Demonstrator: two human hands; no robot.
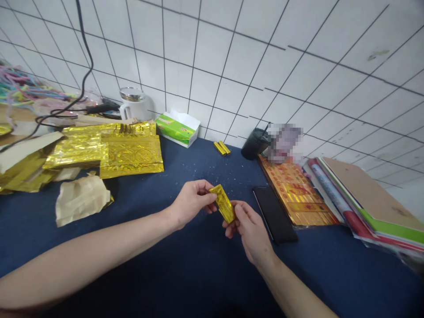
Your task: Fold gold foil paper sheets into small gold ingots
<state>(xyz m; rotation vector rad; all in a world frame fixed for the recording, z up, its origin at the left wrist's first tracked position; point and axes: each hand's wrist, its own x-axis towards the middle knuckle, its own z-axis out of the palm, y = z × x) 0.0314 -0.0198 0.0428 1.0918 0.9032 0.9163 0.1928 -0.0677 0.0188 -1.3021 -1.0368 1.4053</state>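
Pinching a small folded gold foil piece [223, 204] between them, the left hand [191, 202] and the right hand [250, 230] meet just above the dark blue tablecloth [185, 265], both closed on it. Left fingertips grip its upper end; right thumb and fingers clamp the lower end. Piece is narrow, oblong, tilted, shiny yellow-gold with a faint embossed pattern, creased edges catching light. Just right of the right hand lies a black phone [274, 214], flat, screen dark. Beside that, a pack of gold-and-orange printed paper [296, 194] in clear wrap, then a stack of coloured sheets and cardboard [367, 203]. Further back, two finished gold folded pieces [221, 148] sit side by side near the tiled wall [298, 66]. Behind them to the left, a green tissue box [177, 128]. Left side: spread gold foil sheets [129, 152], a crumpled tan paper [81, 198], a white mug [132, 106]. Black round object [253, 143] at back right, unclear what.
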